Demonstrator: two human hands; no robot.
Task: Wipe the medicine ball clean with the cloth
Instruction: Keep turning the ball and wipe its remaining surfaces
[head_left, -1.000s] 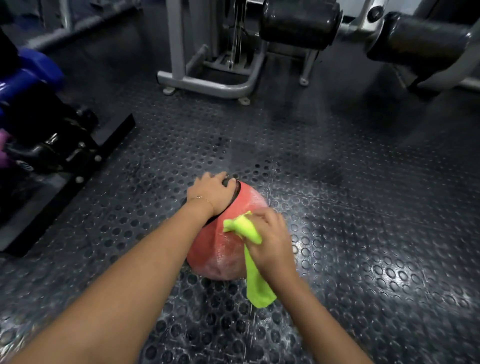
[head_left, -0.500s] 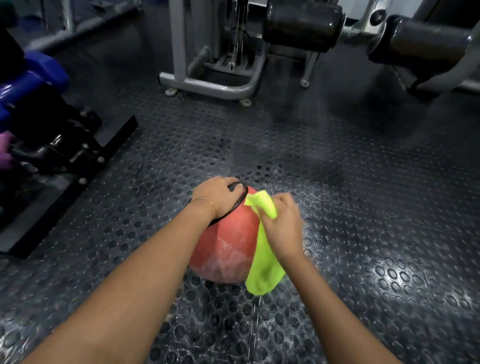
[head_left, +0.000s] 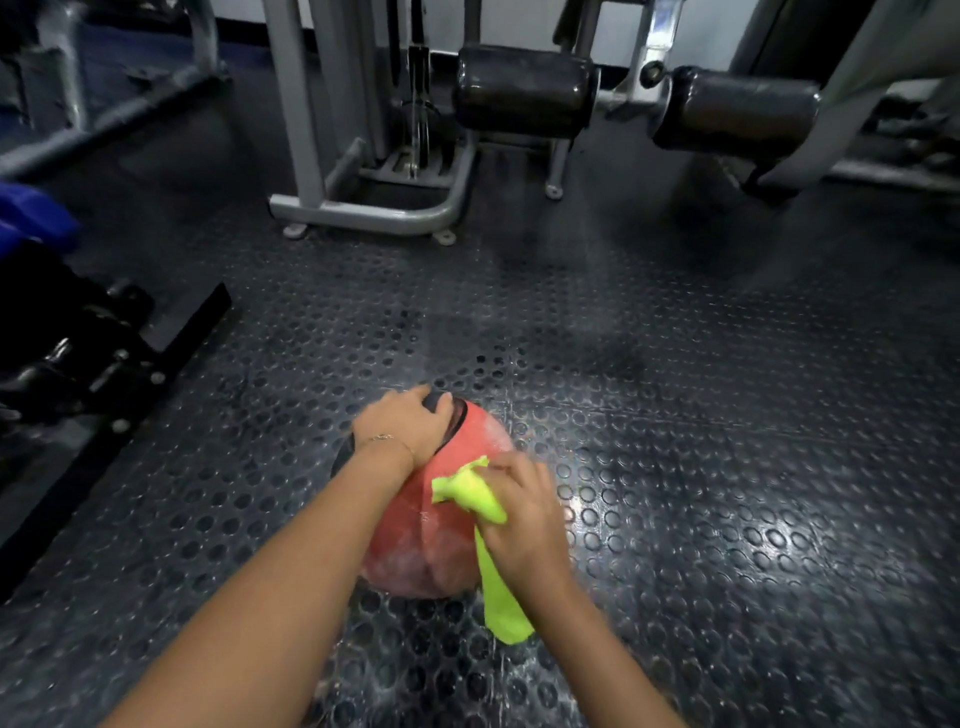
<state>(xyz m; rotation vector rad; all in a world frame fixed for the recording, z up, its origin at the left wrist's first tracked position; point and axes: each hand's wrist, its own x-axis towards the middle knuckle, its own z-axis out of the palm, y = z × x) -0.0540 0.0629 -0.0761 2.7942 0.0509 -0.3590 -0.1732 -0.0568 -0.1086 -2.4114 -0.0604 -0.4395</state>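
Note:
A red medicine ball (head_left: 415, 540) with a black panel sits on the studded rubber floor, low in the middle of the view. My left hand (head_left: 408, 421) lies over its far top, fingers curled round the black part. My right hand (head_left: 524, 514) grips a bunched neon-yellow cloth (head_left: 470, 493) against the ball's near right side. The tail of the cloth hangs down past the ball toward the floor. The ball's surface looks wet and streaked.
A grey weight machine frame (head_left: 363, 208) stands on the floor straight ahead. Two black padded rollers (head_left: 524, 93) hang at the upper right. A black rack base (head_left: 130, 358) with blue and purple gear fills the left side. Open studded floor (head_left: 727, 467) lies to the right.
My right hand has drawn the cloth back down from the ball's top right to its near right side. My left hand stays on top of the ball. The view has tilted upward.

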